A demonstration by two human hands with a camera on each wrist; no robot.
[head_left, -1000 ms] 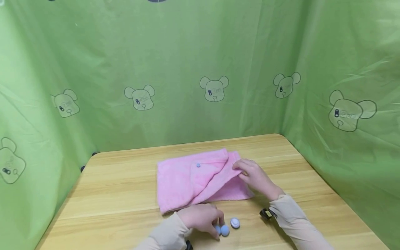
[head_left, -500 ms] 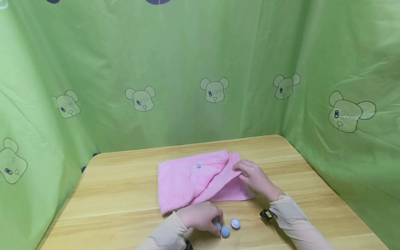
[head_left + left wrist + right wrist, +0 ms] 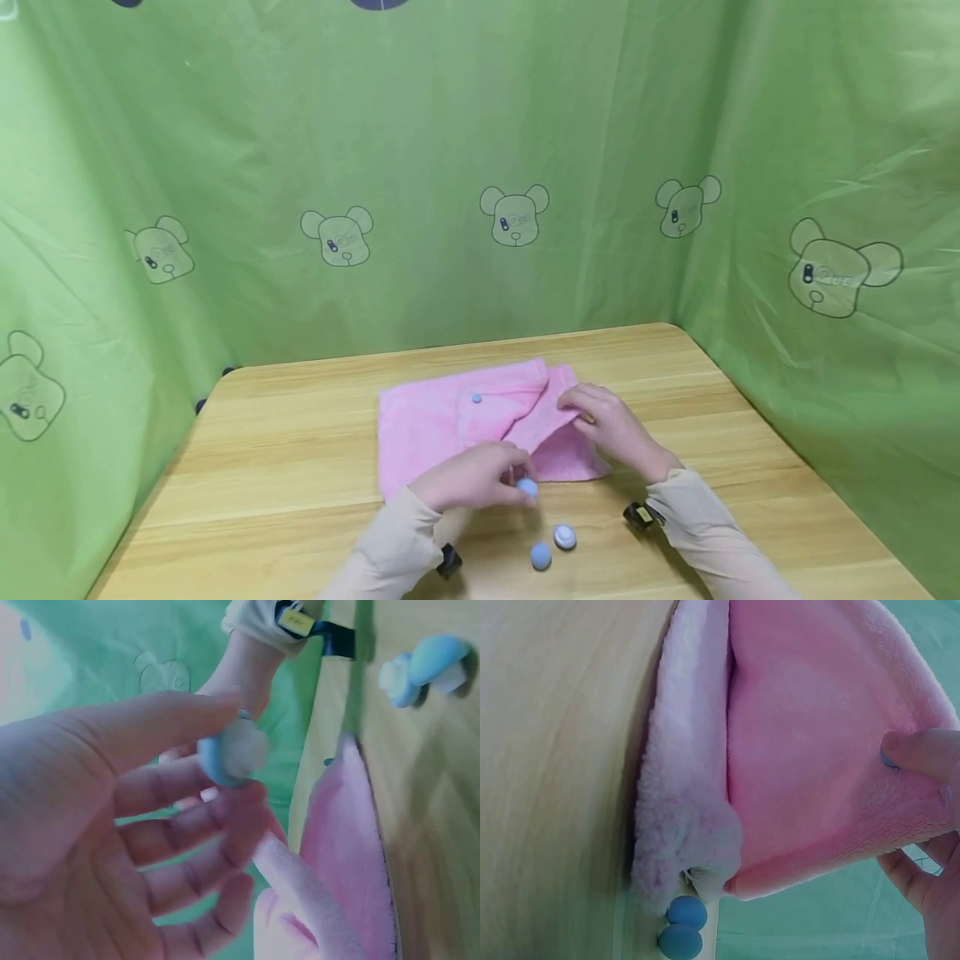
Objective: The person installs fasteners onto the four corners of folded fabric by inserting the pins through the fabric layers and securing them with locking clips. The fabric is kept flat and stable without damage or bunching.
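Observation:
My left hand (image 3: 480, 477) pinches a blue-capped, mushroom-shaped piece with a white stem (image 3: 232, 751) between thumb and fingertips, above the table at the near edge of a folded pink towel (image 3: 427, 433). On the towel's right side, my right hand (image 3: 611, 423) pinches a lifted layer. The right wrist view shows that raised layer (image 3: 817, 742) with the thumb on it, and a bit of blue at the thumb tip. On the table lie two more such pieces: one cap up (image 3: 541, 557), the other on its side or upturned, pale part showing (image 3: 565, 537).
A small blue dot (image 3: 476, 398) sits on the towel's upper layer. The wooden table (image 3: 285, 467) extends to both sides of the towel. A green curtain with bear heads (image 3: 420, 150) surrounds the table. Each wrist wears a black camera (image 3: 639, 516).
My left hand has picked up one mushroom-shaped piece from beside the other two and moved it up and forward to the towel. The right hand keeps its hold on the towel.

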